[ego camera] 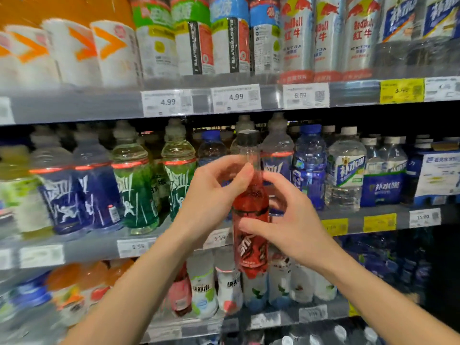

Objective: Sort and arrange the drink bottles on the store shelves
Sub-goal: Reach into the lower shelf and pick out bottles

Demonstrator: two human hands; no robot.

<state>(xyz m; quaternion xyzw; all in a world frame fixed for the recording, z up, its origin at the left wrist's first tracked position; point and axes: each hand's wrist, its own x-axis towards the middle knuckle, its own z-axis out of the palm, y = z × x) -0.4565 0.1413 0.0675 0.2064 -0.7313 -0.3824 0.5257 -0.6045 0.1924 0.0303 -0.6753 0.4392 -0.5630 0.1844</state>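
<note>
A red drink bottle with a black cap is held upright in front of the middle shelf. My left hand grips its neck and upper body from the left. My right hand wraps its middle from the right. Behind the bottle, the middle shelf carries green-labelled bottles and blue-labelled bottles of the same shape. The gap right behind the red bottle is partly hidden by my hands.
The top shelf holds orange-marked bottles, electrolyte bottles and tall Red Bull cans. Clear and blue water bottles stand at the middle right. The lower shelf carries white bottles and orange ones. Price tags line the shelf edges.
</note>
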